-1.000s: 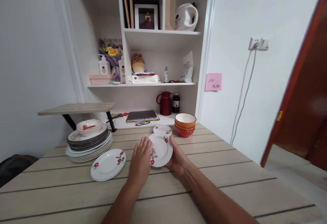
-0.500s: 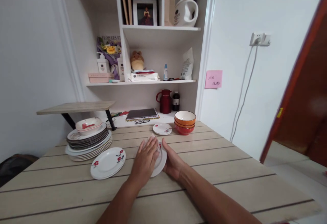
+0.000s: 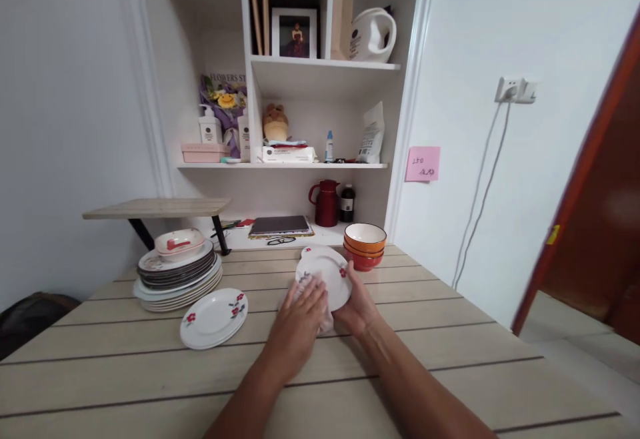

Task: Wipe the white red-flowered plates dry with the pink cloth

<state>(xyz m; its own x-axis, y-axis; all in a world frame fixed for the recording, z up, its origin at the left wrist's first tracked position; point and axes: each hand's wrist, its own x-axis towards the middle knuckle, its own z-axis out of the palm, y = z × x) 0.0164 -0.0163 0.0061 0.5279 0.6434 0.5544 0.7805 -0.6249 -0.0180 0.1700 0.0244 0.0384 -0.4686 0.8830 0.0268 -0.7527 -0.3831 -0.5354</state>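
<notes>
A small white plate with red flowers (image 3: 324,271) is tilted up above the table, its face toward me. My right hand (image 3: 357,307) grips its right edge, thumb at the rim and fingers behind. Over the lower left of the plate lies my left hand (image 3: 299,324), fingers closed together on a crumpled, pale pinkish-white cloth (image 3: 327,323) pressed to the surface. Behind the held plate, another small flowered plate (image 3: 306,251) is mostly hidden. Larger flowered plates (image 3: 213,319) lie stacked on the table to the left of my hands.
Orange and red bowls (image 3: 365,245) are nested at the back right. At the left stands a tall stack of plates (image 3: 175,279) topped by a small dish (image 3: 180,244), beside a raised wooden stand (image 3: 157,208). A red jug (image 3: 327,203) and eyeglasses (image 3: 281,241) sit behind the table.
The held plate has moved up and to the right, tipping so more of its face shows. My left hand has slid toward its lower left edge, and the cloth shows more.
</notes>
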